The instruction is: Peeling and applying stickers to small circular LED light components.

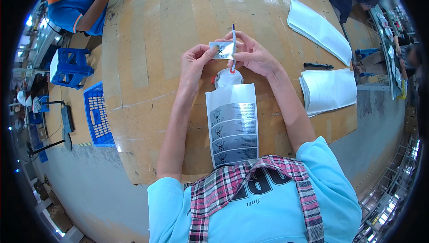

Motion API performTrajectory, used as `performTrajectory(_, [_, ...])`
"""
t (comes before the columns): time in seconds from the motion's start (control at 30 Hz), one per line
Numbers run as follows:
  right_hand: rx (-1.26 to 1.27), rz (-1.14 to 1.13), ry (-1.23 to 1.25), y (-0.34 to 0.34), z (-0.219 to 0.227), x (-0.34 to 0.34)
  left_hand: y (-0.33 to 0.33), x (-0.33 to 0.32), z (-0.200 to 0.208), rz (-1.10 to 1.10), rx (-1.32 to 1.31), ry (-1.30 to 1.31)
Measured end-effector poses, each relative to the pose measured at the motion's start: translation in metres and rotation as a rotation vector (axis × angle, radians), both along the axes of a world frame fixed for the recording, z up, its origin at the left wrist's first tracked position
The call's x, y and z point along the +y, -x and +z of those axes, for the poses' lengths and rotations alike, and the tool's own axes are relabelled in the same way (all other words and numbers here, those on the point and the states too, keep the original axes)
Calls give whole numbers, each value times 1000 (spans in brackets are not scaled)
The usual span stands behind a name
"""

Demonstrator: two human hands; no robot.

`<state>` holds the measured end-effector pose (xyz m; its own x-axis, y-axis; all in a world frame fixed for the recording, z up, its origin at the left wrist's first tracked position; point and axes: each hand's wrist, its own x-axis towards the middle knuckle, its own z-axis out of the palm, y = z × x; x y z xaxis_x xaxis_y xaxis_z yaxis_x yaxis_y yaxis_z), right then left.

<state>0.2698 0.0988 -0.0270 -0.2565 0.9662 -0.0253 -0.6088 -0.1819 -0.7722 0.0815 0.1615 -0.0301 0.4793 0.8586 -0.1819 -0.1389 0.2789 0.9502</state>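
A silver printed label point(222, 50) is pinched by the fingers of my left hand point(199, 60). The label's right side lies against a grey cable point(233, 42) with bare wire ends at the top. My right hand point(254, 56) grips that cable, its thumb near the label's edge. From my hands the cable runs down to a round white device point(229, 78) with red parts, lying on the table. A sheet of silver labels point(232, 124) on white backing lies between my forearms, its top edge over part of the device.
The worn wooden table point(152, 82) bears a white paper stack point(319, 33), a folded white stack point(328, 92) and a black marker point(318, 66) at the right. Left of it are a blue basket point(99, 115) and blue stool point(71, 68). Co-workers sit at the far left point(82, 6) and far right.
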Motion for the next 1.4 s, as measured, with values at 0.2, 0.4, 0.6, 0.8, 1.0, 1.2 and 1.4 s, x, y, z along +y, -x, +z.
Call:
performTrajectory(0.2, [21, -3, 6, -1, -3, -1, 1, 1, -7, -82, -172, 184])
performTrajectory(0.4, [43, -10, 8, 0, -2, 0, 0, -1, -3, -60, -131, 164])
performTrajectory(0.6, [-11, 11, -27, 0, -6, 2, -2, -1, -10, 2, -88, 32])
performTrajectory(0.8, [-2, -25, -2, 2, 5, 0, -1, -3, -2, -46, -136, 87])
performTrajectory(1.0, [-47, -53, -15, 3, 3, 0, 1, 0, -10, -39, -152, 65])
performTrajectory(1.2, [-32, -47, -14, 1, 1, -1, -1, 0, -15, 5, -101, -5])
performTrajectory(1.4, [-48, -57, -22, 2, 2, 0, 2, 0, -12, -5, -107, 5])
